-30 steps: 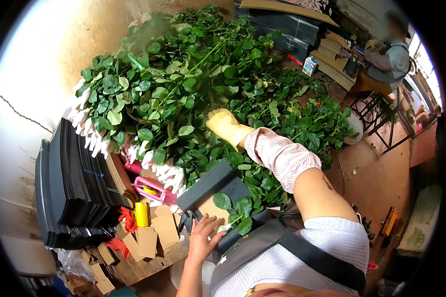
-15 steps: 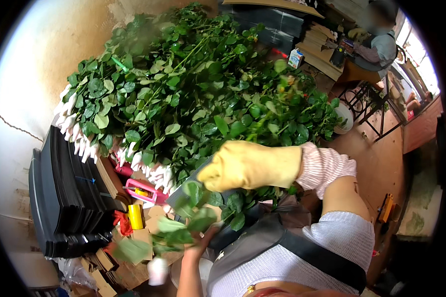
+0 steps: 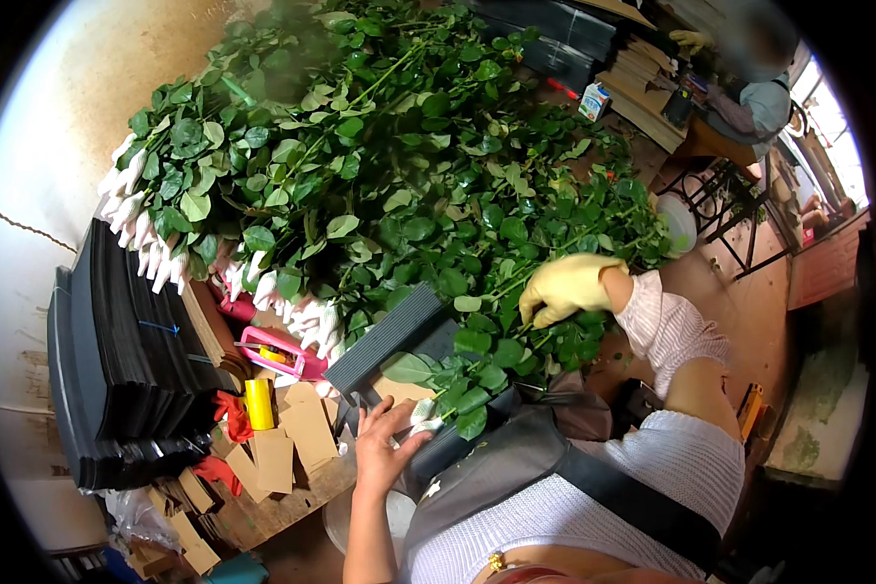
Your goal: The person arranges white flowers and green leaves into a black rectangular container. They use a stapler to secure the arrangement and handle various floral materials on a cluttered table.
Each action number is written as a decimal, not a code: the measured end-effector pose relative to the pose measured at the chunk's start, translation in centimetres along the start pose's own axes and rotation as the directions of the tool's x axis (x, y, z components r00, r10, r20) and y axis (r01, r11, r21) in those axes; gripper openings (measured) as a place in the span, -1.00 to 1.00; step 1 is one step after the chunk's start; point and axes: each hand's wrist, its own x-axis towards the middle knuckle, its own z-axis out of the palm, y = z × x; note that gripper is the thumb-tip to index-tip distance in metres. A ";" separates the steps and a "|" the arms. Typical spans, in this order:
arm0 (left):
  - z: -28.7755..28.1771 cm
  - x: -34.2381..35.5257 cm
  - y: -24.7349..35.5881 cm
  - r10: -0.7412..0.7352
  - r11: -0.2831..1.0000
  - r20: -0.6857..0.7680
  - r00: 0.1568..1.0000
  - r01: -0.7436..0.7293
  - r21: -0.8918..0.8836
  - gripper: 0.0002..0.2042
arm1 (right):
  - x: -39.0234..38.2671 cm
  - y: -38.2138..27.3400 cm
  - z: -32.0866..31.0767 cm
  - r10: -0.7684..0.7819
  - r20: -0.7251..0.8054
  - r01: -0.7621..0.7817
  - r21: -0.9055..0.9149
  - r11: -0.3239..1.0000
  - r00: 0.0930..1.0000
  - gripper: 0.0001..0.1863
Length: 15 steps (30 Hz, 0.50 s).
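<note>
My left hand (image 3: 387, 443) is bare, with its fingers apart. Its fingertips touch the white-sleeved bud (image 3: 425, 417) of a leafy rose, whose leaves (image 3: 472, 375) spread to the right over a dark ribbed board (image 3: 384, 336). On my right hand (image 3: 571, 290) is a yellow rubber glove. Its fingers curl down and pinch the rose's stem among the leaves; the exact grip is partly hidden. Just beyond both hands rises a large heap of leafy roses (image 3: 360, 165), with white-sleeved buds (image 3: 161, 258) along its left edge.
Stacked black sheets (image 3: 117, 350) stand at left. Near them lie a pink tape dispenser (image 3: 287, 355), a yellow roll (image 3: 259, 404), red gloves (image 3: 232, 417) and cardboard pieces (image 3: 307, 428). A white bucket (image 3: 677, 222) and a seated person (image 3: 764, 102) are at right.
The rose has swung from the lower left onto the board, its bud now by my left fingers. My gloved right hand has moved right, away from the board's edge. My left fingers have spread.
</note>
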 end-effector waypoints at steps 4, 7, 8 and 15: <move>-0.5 0.5 1.1 -0.012 0.999 -0.001 1.000 0.012 0.052 -0.57 | 5.8 -1.3 -5.0 -0.084 -0.639 0.042 -0.081 0.996 0.764 -0.76; 0.2 0.9 0.8 0.034 0.988 -0.061 0.998 -0.024 0.152 -0.67 | 14.8 -0.1 -7.0 0.300 -0.403 -0.419 -0.247 0.874 0.865 -0.76; 0.6 1.1 1.0 0.072 0.981 -0.080 0.994 -0.056 0.185 -0.68 | 17.9 1.6 -6.8 0.457 -0.239 -0.516 -0.367 0.774 0.856 -0.76; 0.7 1.3 1.3 0.111 0.982 -0.148 0.983 -0.086 0.166 -0.70 | 18.6 4.7 -7.1 0.365 -0.295 -0.455 -0.351 0.818 0.883 -0.65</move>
